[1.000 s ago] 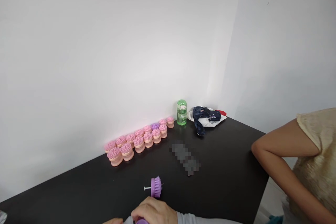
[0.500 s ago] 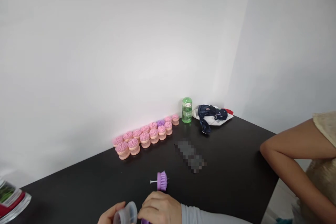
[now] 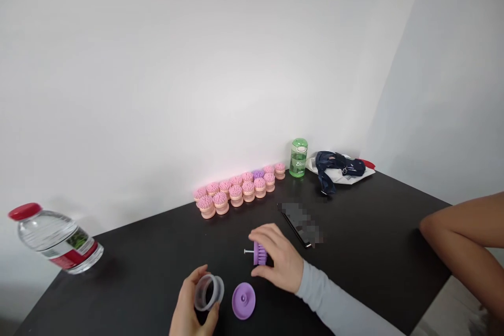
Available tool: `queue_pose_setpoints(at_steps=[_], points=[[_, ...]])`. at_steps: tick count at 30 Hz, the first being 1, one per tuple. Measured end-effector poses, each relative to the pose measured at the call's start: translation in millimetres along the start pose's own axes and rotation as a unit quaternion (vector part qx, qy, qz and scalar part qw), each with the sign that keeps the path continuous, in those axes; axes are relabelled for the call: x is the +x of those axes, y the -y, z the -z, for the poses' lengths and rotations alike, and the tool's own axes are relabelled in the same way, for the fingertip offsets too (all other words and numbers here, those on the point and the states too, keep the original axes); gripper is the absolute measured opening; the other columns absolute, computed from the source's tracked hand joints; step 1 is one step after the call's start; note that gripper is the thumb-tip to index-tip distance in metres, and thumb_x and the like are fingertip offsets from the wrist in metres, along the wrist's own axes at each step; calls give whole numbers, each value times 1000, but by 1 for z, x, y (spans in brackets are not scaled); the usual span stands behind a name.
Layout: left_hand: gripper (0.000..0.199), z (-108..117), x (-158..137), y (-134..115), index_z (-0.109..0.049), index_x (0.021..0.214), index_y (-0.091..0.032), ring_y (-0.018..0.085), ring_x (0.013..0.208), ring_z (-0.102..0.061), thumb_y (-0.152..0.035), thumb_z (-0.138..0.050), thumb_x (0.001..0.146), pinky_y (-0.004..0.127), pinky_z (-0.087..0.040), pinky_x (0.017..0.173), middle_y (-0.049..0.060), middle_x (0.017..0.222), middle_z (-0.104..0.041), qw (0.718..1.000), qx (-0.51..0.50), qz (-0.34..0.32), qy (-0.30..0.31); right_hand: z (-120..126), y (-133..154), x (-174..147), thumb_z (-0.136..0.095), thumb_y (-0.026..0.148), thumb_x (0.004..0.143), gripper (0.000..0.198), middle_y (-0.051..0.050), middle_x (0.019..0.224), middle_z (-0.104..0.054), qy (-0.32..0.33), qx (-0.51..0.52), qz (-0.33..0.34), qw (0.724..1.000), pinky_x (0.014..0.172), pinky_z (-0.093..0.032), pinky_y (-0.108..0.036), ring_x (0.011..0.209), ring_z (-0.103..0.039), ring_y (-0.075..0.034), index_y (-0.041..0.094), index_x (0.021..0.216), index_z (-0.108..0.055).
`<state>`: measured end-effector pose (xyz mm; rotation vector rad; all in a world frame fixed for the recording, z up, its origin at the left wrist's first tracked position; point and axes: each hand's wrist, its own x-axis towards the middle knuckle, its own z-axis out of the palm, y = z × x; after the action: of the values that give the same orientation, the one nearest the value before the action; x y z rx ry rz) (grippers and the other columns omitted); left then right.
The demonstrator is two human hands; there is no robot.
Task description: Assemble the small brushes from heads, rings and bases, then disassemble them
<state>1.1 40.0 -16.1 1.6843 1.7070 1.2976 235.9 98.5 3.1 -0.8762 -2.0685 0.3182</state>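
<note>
My left hand [image 3: 192, 304] is closed around a clear plastic ring-shaped piece [image 3: 219, 290] with a wide rim, tilted so that I look into its opening. Just right of it, a round purple disc [image 3: 243, 301] with a raised stub at its centre rests on the black table. My right hand [image 3: 277, 260] reaches over a purple bristled brush head [image 3: 259, 253], which lies on its side. A thin white pin with a flat end sticks out leftward from the brush head. Thumb and fingers are spread on either side of it, with a small gap at the thumb.
Two rows of pink brushes [image 3: 236, 195], one purple among them, line the wall. Behind stand a green bottle [image 3: 298, 158] and a dark strapped pouch [image 3: 340, 164] on white wrapping. A phone [image 3: 295, 226], water bottle [image 3: 59, 239] and another person's bent arm [image 3: 460, 231] flank the black table [image 3: 149, 262].
My right hand has left the purple disc on the table and moved up and around the brush head. The left hand still holds the clear piece. The view has shifted left and down.
</note>
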Motion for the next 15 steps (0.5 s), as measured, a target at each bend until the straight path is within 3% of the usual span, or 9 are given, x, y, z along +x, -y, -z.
queue_pose_setpoints(at_steps=[3, 7, 9, 11, 13, 15], points=[[46, -1, -3, 3, -56, 121, -23, 28, 108, -64, -30, -53, 76, 43, -51, 94, 8, 117, -66, 996, 52, -54, 49, 9, -16, 2, -90, 47, 52, 99, -17, 134, -48, 95, -19, -88, 991, 102, -43, -53, 123, -44, -36, 17, 136, -47], [55, -4, -7, 6, -50, 133, -27, 31, 120, -55, -35, -57, 79, 47, -49, 95, 10, 131, -58, 976, 152, -148, 54, 1, -19, -3, -91, 46, 46, 113, -16, 142, -40, 194, -7, -100, 976, 105, -39, -53, 125, -41, -37, 22, 143, -40], [67, -4, -6, 8, -44, 139, -28, 36, 126, -50, -44, -63, 77, 49, -48, 95, 12, 138, -54, 948, 229, -215, 54, -9, -13, -7, -92, 45, 46, 114, -16, 144, -38, 203, 9, -94, 975, 106, -38, -54, 124, -43, -37, 23, 144, -39], [76, -4, -4, 9, -43, 141, -30, 39, 129, -47, -54, -66, 74, 50, -45, 95, 12, 140, -54, 901, 303, -306, 51, -21, -6, -12, -93, 44, 45, 114, -16, 145, -36, 198, 41, -87, 975, 106, -39, -52, 123, -45, -36, 24, 144, -40], [77, -9, -3, 10, -46, 140, -32, 40, 126, -50, -63, -65, 72, 52, -41, 97, 11, 136, -59, 856, 349, -379, 36, -30, 0, -15, -93, 43, 45, 115, -15, 145, -36, 200, 101, -86, 971, 99, -48, -45, 116, -52, -32, 25, 145, -37], [71, -16, -5, 11, -52, 135, -37, 40, 122, -52, -68, -62, 72, 54, -35, 100, 9, 131, -64, 838, 365, -405, 10, -35, 3, -16, -93, 41, 46, 115, -14, 145, -36, 204, 153, -93, 962, 86, -57, -37, 105, -59, -27, 26, 145, -35]])
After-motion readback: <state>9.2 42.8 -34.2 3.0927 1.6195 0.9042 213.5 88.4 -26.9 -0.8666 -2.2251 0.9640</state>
